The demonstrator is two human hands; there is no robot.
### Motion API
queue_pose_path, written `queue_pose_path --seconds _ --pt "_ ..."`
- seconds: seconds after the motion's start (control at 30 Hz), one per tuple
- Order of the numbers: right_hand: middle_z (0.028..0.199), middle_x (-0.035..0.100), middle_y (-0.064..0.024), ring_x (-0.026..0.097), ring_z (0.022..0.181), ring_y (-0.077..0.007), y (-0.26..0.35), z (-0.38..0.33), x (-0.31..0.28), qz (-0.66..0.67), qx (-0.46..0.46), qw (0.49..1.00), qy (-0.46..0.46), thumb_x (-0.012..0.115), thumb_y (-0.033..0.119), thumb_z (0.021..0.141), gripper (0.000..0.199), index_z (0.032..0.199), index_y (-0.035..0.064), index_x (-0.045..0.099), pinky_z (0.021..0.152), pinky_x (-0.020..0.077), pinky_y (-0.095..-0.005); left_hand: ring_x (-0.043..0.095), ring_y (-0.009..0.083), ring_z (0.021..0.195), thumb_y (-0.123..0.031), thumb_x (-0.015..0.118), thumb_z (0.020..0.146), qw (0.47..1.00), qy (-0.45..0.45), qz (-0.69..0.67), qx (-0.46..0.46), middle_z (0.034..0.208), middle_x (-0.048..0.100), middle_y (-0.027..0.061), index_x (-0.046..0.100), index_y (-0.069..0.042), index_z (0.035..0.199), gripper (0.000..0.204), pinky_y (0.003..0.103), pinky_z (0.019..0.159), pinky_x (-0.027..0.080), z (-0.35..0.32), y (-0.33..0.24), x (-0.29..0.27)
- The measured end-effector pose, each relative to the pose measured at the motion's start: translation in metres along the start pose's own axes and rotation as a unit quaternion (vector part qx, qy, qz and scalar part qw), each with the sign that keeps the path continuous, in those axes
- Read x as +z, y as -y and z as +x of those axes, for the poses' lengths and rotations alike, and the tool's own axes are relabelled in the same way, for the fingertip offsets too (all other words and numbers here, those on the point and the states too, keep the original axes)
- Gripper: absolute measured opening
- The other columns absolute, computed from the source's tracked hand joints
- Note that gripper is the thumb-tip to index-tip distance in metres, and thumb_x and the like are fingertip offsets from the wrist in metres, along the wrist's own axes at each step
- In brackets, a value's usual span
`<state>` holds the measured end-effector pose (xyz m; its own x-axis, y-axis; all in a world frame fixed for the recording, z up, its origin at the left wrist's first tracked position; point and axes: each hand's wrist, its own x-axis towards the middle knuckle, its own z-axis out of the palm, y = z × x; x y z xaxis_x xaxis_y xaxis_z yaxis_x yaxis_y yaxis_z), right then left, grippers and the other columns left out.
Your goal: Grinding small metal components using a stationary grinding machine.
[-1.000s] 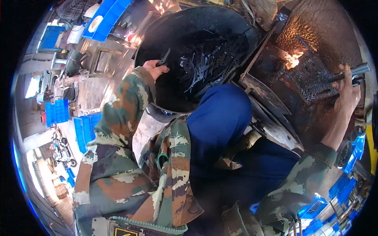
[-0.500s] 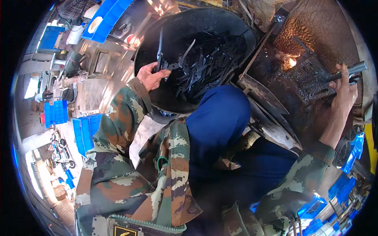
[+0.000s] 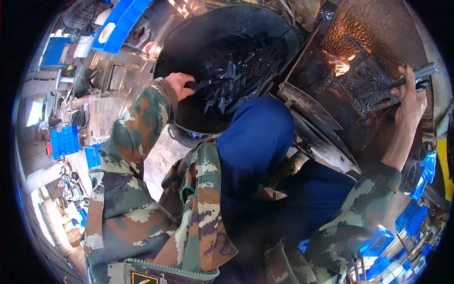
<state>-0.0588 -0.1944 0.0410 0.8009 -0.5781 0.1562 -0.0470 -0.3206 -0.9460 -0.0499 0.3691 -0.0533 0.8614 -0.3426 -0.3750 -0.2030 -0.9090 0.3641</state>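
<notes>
Your left hand reaches over the rim of the big round black basin, fingers curled tight around one dark, flat metal piece beside the heap of matte black blanks. Your right hand clamps the grey steel rod handle over the sooty, scaly forge bed, near orange flame. Blue plastic crates stand on the workshop floor.

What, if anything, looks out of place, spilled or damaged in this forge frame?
Nothing stands out. The left hand grips a dark metal piece from the heap in the black basin; the right hand holds a metal rod over the glowing forge bed.
</notes>
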Motion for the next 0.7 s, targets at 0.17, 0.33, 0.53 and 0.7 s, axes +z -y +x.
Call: queue_pose_path --seconds 0.17,0.33,0.53,0.7 --pt "0.054 0.031 0.0082 0.032 0.046 -0.0032 0.001 0.000 0.000 0.001 0.000 1.000 0.002 0.066 0.031 0.094 0.032 0.100 0.0002 0.072 0.049 0.0461 -0.0245 0.069 0.0254 0.074 -0.010 0.068 0.076 0.999 0.021 0.012 -0.034 0.075 0.069 0.0139 0.068 -0.006 0.097 0.021 0.037 0.069 0.052 0.001 -0.014 -0.014" --pt "0.054 0.031 0.0084 0.031 0.046 -0.0031 0.000 0.003 -0.004 0.005 0.009 1.000 -0.001 0.066 0.031 0.093 0.032 0.100 -0.0002 0.072 0.049 0.0460 -0.0247 0.069 0.0234 0.071 -0.011 0.068 0.079 0.998 -0.031 -0.045 -0.041 0.075 0.070 0.0117 0.068 -0.006 0.101 0.023 0.035 0.070 0.052 0.004 -0.009 -0.010" --pt "0.054 0.032 0.0082 0.032 0.046 -0.0034 -0.012 0.002 0.001 0.013 -0.001 1.000 0.011 0.067 0.030 0.094 0.032 0.101 -0.0013 0.071 0.048 0.0457 -0.0241 0.059 0.0180 0.063 -0.016 0.073 0.080 0.991 -0.090 -0.087 -0.047 0.067 0.063 0.0104 0.069 -0.004 0.097 0.022 0.034 0.065 0.048 0.005 -0.003 -0.017" --pt "0.055 0.034 0.0079 0.033 0.047 -0.0033 0.001 0.001 0.004 0.009 -0.005 1.000 0.006 0.066 0.030 0.094 0.033 0.101 -0.0014 0.071 0.047 0.0455 -0.0241 0.064 0.0277 0.074 -0.017 0.074 0.073 0.997 -0.029 -0.023 0.063 0.079 0.066 0.0149 0.068 -0.003 0.096 0.027 0.037 0.070 0.049 0.011 -0.016 -0.071"
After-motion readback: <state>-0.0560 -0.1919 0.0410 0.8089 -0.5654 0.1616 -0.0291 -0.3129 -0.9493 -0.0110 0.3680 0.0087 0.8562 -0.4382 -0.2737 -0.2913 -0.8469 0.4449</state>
